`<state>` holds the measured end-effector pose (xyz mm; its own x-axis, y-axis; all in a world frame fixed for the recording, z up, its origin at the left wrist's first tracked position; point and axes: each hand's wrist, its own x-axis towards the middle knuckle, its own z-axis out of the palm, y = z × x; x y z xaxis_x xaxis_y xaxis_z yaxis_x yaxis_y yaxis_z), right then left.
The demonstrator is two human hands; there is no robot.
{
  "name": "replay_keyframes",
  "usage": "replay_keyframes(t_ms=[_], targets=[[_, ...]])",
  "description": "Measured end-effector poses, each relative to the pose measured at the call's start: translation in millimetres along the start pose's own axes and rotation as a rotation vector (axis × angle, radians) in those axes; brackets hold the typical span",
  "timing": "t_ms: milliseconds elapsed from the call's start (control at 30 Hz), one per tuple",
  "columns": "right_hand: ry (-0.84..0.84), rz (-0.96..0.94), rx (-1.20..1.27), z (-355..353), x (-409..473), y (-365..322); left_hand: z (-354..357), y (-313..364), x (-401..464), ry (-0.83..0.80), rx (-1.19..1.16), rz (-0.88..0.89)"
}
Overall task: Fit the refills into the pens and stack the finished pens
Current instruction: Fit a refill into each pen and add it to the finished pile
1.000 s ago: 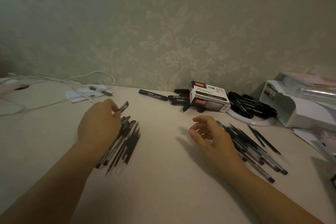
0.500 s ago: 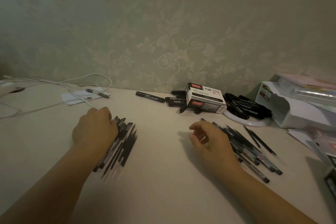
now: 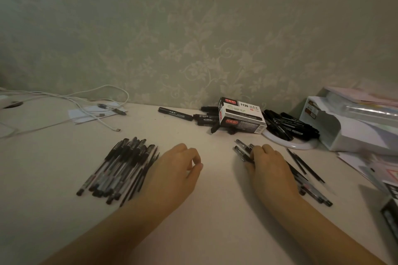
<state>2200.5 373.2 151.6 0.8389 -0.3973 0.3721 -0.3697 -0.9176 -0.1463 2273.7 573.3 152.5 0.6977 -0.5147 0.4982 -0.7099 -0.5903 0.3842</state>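
Observation:
A stack of finished black-capped pens (image 3: pixel 120 170) lies on the table at the left. My left hand (image 3: pixel 174 174) hovers just right of that stack, fingers loosely curled, holding nothing. On the right, a loose pile of pens and thin refills (image 3: pixel 305 176) is spread out. My right hand (image 3: pixel 269 170) lies over the pile's near end. Its fingers and thumb curl round a pen (image 3: pixel 242 153) whose tip sticks out to the left. The hand hides much of the pile.
A pen box marked 1120 (image 3: pixel 241 118) stands at the back among black markers (image 3: pixel 175 113). More markers (image 3: pixel 288 125) lie on a white round plate. A white organiser (image 3: pixel 349 127) stands at the right. White cables (image 3: pixel 86 101) lie at the back left.
My left hand put its pen on the left stack and moved right, off the stack. My right hand moved right onto the loose pile and closed on a pen.

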Motion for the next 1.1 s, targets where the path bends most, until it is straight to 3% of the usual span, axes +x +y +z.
replay_keyframes(t_ms=[267,400,467,533,633,733,867,1100], targets=[[-0.027,0.056,-0.028,-2.6,0.8,-1.5,5.9,-2.2,-2.2,-0.065,-0.057,0.009],[0.039,0.015,-0.037,-8.0,1.3,-5.0,5.3,-1.5,-1.4,-0.063,-0.094,0.009],[0.141,-0.042,0.097,-11.4,2.1,-10.0,5.3,-0.5,-1.3,-0.045,-0.127,-0.008],[0.177,-0.08,0.388,-14.2,0.9,-19.3,4.5,1.1,-1.4,-0.029,-0.203,-0.043],[-0.015,0.021,0.887,-13.0,-1.5,-33.6,3.5,5.0,-0.9,-0.044,-0.343,-0.084],[-0.252,0.125,1.188,-7.3,-6.0,-39.4,3.6,7.8,-0.4,-0.092,-0.448,-0.114],[-0.352,0.188,1.401,-0.1,-12.3,-40.0,5.2,13.4,-3.5,-0.185,-0.598,-0.111],[-0.402,0.139,1.517,3.7,-10.4,-35.7,6.5,12.0,-4.1,-0.236,-0.528,-0.051]])
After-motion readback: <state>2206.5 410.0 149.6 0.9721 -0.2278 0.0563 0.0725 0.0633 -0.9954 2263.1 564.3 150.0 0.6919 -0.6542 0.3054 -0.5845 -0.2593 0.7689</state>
